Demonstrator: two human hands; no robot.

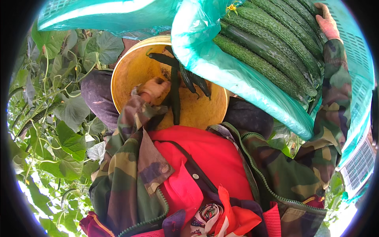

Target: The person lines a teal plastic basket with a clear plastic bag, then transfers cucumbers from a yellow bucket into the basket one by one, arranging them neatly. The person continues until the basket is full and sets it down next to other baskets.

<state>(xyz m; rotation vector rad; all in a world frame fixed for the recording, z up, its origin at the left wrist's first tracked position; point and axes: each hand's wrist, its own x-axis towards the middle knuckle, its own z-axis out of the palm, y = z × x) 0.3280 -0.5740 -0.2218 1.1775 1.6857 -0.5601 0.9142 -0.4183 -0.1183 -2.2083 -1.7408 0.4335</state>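
Observation:
My left hand (154,89) is inside a yellow plastic bucket (201,111), its fingers curled beside several dark green cucumbers (175,100). Whether it grips one is hidden by the hand itself. To the upper right, long bumpy cucumbers (266,38) lie side by side in a green plastic crate (345,17) lined with translucent green film (204,56). At the far right end of that row, my right hand (327,25) rests against the outermost cucumbers with thumb and fingers apart. A yellow flower (231,8) shows at one cucumber's tip.
Cucumber vines with broad leaves (71,111) crowd the left side, some bearing hanging fruit. My knees (99,94) flank the bucket. The film's folded edge overhangs the bucket's right rim. A pale slatted crate (358,164) stands at the right edge.

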